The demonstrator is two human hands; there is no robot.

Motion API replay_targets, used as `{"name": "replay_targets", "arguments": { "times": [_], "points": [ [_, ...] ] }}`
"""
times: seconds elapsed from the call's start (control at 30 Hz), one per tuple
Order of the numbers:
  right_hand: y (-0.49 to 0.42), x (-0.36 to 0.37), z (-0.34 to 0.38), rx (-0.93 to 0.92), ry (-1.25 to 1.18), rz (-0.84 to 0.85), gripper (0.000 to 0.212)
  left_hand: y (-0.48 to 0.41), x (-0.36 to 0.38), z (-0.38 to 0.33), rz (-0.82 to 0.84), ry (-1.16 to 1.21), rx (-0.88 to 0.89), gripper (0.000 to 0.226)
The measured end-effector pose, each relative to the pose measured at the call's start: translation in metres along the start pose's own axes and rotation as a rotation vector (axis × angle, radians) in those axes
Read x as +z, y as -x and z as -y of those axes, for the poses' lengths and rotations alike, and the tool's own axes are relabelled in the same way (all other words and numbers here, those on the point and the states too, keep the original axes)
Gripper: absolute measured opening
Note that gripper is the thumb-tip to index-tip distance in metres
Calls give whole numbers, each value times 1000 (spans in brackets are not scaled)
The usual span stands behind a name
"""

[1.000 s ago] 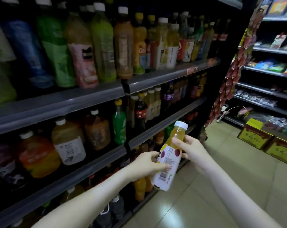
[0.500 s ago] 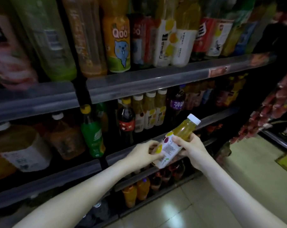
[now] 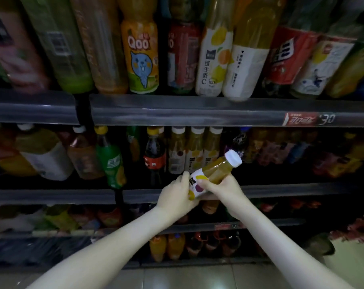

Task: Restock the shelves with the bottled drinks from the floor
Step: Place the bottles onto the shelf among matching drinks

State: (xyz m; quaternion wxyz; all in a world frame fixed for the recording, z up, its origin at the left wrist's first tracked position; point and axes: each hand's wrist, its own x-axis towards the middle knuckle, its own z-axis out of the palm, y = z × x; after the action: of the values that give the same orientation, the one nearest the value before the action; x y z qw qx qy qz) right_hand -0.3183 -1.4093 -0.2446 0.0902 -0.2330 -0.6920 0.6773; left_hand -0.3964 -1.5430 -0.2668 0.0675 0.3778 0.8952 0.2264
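Both hands hold a juice bottle point(image 3: 216, 170) with a white cap, yellow-green juice and a white label. It is tilted, cap up to the right, in front of the second shelf point(image 3: 281, 189). My left hand point(image 3: 177, 195) grips its lower labelled end. My right hand point(image 3: 220, 186) grips its middle from the right. Just behind it on that shelf stand three matching white-capped juice bottles point(image 3: 194, 151), upright in a row.
A cola bottle point(image 3: 155, 153) and a green soda bottle point(image 3: 112, 161) stand left of the matching row. The top shelf point(image 3: 187, 110) carries large bottles and a red price tag point(image 3: 300, 119). Lower shelves hold orange bottles point(image 3: 166, 247). Tiled floor point(image 3: 177, 278) lies below.
My view has turned to face the shelves head-on and closer. Both hands have carried the bottle up toward the second shelf, in front of the matching bottles.
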Motion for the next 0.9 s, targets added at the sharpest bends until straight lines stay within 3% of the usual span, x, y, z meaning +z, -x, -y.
{"name": "replay_targets", "arguments": {
  "times": [0.1,0.2,0.33,0.47,0.57,0.73,0.9],
  "points": [
    [-9,9,0,-91,89,-58,34,6,-8,10,-72,25,2,61],
    [-23,13,0,-199,221,-66,27,15,-18,24,-278,42,7,61],
    [-47,19,7,-202,311,58,25,15,-30,44,-521,144,-181,58],
    [-64,36,6,-153,450,217,25,-8,-43,55,-457,386,-316,82],
    [-73,50,9,-151,539,254,29,-26,-44,59,-393,556,-313,98],
    [-81,58,17,-143,626,279,65,-29,-44,66,-402,565,-292,91],
    [-81,67,6,-150,696,101,65,0,-44,77,-289,542,-173,79]
  ]
}}
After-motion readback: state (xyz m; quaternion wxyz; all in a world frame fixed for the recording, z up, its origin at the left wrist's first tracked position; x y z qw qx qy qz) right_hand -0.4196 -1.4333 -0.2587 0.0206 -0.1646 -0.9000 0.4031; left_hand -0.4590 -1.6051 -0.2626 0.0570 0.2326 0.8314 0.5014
